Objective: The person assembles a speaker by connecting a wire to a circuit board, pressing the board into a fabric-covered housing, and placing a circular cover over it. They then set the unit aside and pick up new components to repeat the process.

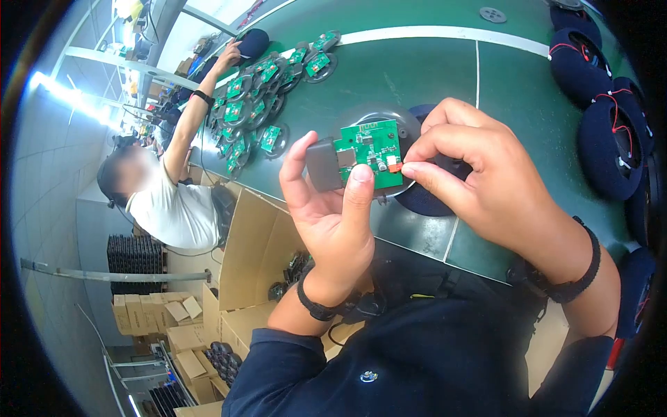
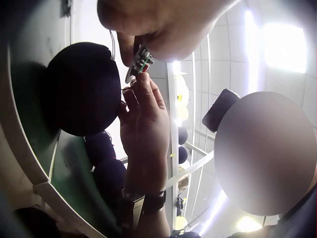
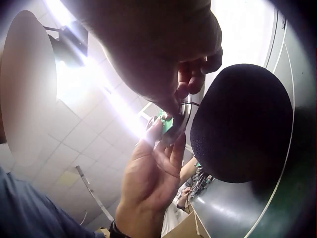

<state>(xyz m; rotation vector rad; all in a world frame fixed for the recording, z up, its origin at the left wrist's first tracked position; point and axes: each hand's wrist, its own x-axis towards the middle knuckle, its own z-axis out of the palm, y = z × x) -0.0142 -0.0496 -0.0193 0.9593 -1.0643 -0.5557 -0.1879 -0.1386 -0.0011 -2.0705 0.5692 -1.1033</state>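
Note:
My left hand (image 1: 330, 226) holds a green circuit board (image 1: 368, 142) mounted on a grey, clear-edged round plastic cover (image 1: 410, 126), thumb at the board's lower edge. A dark rectangular block (image 1: 322, 165) sticks out at the board's left side. At the right edge, the thumb and index finger of my right hand (image 1: 486, 174) pinch a small red connector (image 1: 394, 167). Behind the cover lies a round navy fabric-covered piece (image 1: 425, 200), partly hidden by the right hand. In the right wrist view, a thin wire (image 3: 190, 103) runs between the right fingers and that fabric piece (image 3: 242, 124).
Several board-and-cover units (image 1: 257, 94) are heaped on the green table (image 1: 417, 69) at left. Navy fabric pieces (image 1: 611, 149) with red wires line the right edge. A person in a white shirt (image 1: 184, 208) reaches over at left, beside an open carton (image 1: 253, 243).

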